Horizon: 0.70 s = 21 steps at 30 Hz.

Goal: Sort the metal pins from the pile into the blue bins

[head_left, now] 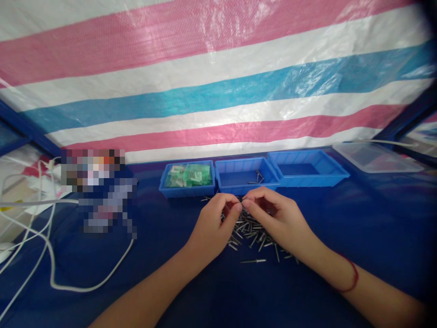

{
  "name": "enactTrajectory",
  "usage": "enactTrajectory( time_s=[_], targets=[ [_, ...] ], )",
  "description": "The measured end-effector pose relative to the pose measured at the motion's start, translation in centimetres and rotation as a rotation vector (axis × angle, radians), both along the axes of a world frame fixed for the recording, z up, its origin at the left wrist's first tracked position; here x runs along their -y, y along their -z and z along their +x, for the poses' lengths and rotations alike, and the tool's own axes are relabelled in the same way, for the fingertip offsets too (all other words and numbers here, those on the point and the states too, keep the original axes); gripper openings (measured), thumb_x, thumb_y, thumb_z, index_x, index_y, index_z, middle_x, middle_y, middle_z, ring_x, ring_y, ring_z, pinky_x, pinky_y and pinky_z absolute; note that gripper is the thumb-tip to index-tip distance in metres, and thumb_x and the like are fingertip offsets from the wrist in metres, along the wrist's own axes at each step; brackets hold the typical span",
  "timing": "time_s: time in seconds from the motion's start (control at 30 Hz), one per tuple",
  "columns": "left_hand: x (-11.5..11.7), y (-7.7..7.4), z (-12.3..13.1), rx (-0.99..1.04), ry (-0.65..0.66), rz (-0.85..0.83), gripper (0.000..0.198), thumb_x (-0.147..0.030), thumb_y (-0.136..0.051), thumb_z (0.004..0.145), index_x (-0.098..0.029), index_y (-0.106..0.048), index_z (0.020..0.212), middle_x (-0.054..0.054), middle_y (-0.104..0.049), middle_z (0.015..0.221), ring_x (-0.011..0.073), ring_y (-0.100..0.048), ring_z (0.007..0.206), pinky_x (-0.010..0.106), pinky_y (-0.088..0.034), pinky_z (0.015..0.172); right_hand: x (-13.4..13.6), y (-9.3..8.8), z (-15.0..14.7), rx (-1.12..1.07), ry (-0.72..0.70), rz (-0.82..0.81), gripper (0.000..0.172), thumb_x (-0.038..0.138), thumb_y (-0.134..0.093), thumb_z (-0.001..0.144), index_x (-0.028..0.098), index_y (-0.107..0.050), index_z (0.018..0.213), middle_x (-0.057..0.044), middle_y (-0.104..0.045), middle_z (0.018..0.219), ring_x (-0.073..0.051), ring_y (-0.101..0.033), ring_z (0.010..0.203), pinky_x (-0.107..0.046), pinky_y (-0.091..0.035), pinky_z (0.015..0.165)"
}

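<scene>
My left hand (218, 223) and my right hand (278, 216) meet over a loose pile of metal blind rivets (251, 225). Thumb and forefinger of each are pinched together, the fingertips almost touching. Between them shows a thin metal piece that looks like a rivet, mostly covered by the fingers. One single rivet (253, 261) lies apart, in front of the pile on the dark blue table (164, 259). Just behind the hands, a blue bin (247, 175) has a few rivets in it.
Left of that bin stands another blue bin (187, 191) with green-and-clear small packets. A wider blue bin (307, 175) is on the right, beside a clear plastic lid (378, 157). White cables (85, 289) loop across the left side. A striped plastic sheet (205, 91) hangs behind.
</scene>
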<state>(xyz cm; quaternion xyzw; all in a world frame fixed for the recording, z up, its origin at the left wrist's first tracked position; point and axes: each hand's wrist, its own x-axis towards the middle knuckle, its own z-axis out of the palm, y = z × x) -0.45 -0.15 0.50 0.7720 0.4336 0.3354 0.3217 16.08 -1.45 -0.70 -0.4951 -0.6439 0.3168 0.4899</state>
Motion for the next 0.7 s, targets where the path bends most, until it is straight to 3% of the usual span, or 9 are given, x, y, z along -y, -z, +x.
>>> enactTrajectory(
  time_s=[0.4,0.7],
  targets=[
    [-0.4,0.2,0.0,-0.044,0.032,0.085,0.012,-0.026,-0.053,0.090,-0.017,-0.060,0.087,0.001,-0.058,0.082,0.0130,-0.054,0.075,0.024,-0.040,0.068,0.0,-0.3,0.4,0.157,-0.063,0.186,0.008,0.019,-0.056,0.086,0.021,-0.063,0.087,0.000,-0.058,0.073,-0.012,-0.051,0.062,-0.026,-0.040,0.053],
    [-0.3,-0.4,-0.1,-0.035,-0.044,0.075,0.009,-0.024,-0.052,0.089,-0.018,-0.058,0.087,0.002,-0.061,0.085,0.0140,-0.056,0.077,0.025,-0.042,0.071,-1.0,-1.0,1.3,0.398,-0.128,0.409,0.012,0.017,-0.054,0.089,0.019,-0.065,0.092,-0.005,-0.067,0.087,-0.016,-0.060,0.082,-0.032,-0.047,0.075]
  ],
)
